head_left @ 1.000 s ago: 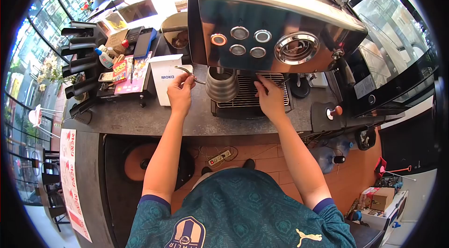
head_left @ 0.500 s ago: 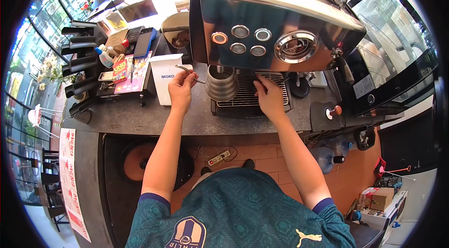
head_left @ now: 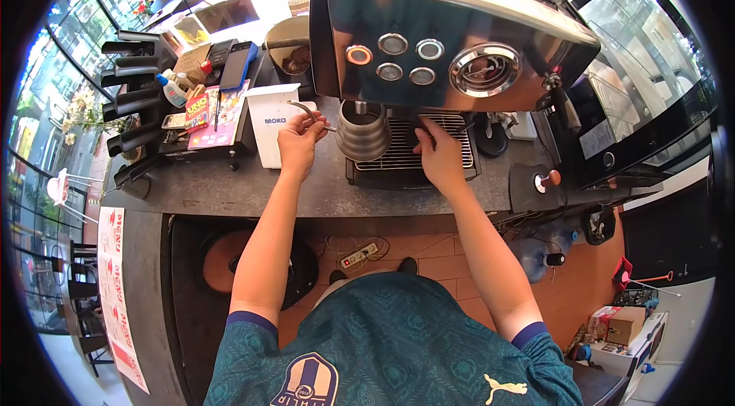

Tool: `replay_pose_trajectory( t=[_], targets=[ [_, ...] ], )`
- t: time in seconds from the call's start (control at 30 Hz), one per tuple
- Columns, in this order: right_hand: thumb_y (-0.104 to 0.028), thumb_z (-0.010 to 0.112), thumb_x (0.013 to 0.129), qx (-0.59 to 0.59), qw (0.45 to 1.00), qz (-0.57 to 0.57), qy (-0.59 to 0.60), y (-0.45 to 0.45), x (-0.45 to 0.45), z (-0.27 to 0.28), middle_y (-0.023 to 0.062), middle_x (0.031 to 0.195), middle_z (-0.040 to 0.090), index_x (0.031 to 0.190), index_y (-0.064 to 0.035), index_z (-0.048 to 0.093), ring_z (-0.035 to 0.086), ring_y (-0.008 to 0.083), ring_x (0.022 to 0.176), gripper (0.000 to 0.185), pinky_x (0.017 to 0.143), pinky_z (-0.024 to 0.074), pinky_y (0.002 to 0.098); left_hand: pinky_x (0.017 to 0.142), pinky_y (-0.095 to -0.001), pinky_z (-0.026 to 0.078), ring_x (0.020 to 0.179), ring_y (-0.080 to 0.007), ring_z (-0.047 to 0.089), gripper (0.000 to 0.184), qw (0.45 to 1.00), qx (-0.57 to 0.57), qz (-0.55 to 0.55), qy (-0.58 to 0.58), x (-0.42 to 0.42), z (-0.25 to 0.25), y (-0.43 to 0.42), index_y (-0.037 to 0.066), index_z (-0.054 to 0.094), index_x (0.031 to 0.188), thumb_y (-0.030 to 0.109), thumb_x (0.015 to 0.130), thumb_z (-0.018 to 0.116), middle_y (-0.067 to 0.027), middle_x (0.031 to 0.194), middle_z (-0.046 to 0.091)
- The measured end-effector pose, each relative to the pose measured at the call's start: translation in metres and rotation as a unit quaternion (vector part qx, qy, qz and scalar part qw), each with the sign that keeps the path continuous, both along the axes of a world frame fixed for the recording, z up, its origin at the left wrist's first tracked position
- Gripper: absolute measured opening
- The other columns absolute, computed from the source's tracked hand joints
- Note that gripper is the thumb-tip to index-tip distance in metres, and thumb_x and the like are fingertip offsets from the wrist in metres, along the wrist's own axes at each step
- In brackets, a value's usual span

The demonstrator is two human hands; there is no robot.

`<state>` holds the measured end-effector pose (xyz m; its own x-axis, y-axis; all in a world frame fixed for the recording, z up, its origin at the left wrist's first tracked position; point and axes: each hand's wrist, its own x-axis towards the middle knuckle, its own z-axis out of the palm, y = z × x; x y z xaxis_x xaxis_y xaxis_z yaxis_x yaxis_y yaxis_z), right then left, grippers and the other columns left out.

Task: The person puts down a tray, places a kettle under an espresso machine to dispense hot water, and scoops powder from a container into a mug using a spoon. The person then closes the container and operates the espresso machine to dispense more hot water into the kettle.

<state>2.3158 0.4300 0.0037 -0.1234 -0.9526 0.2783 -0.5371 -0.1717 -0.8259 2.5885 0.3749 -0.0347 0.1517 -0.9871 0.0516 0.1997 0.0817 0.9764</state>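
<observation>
A metal gooseneck kettle (head_left: 363, 136) is held upright beneath the espresso machine (head_left: 459, 16), its open top under a metal outlet. My left hand (head_left: 298, 147) is closed, thumb and fingers pinching the thin curved spout (head_left: 305, 107) on the kettle's left side. On the other side, my right hand (head_left: 442, 157) has its thumb and fingers around a dark handle (head_left: 414, 129), over the drip tray grille (head_left: 398, 155). The fingers' far side is hidden. Whether the kettle's base rests on the tray edge, I cannot tell.
Left of the kettle stands a white MOKO box (head_left: 269, 142). Farther left, a black stand (head_left: 203, 152) bears cards, bottles and a blue-cased device. A tamper (head_left: 547, 180) sits on a dark mat at the right. A power strip (head_left: 360, 254) lies on the floor.
</observation>
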Motion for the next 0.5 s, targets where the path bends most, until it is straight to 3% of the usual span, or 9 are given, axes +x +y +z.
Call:
replay_pose_trajectory(
  t=[0.5],
  targets=[
    [-0.012, 0.060, 0.099, -0.002, 1.000, 0.013, -0.004, -0.0010, -0.0002, 0.0031, 0.0154, 0.086, 0.073, 0.132, -0.0034, 0.062, 0.072, 0.0174, 0.069, 0.034, 0.064, 0.0531, 0.0311, 0.082, -0.0293, 0.061, 0.095, -0.0198, 0.071, 0.024, 1.000, -0.001, 0.002, -0.030, 0.0016, -0.0033, 0.0023, -0.008, 0.064, 0.114, -0.001, 0.092, 0.069, -0.0146, 0.104, 0.071]
  ],
)
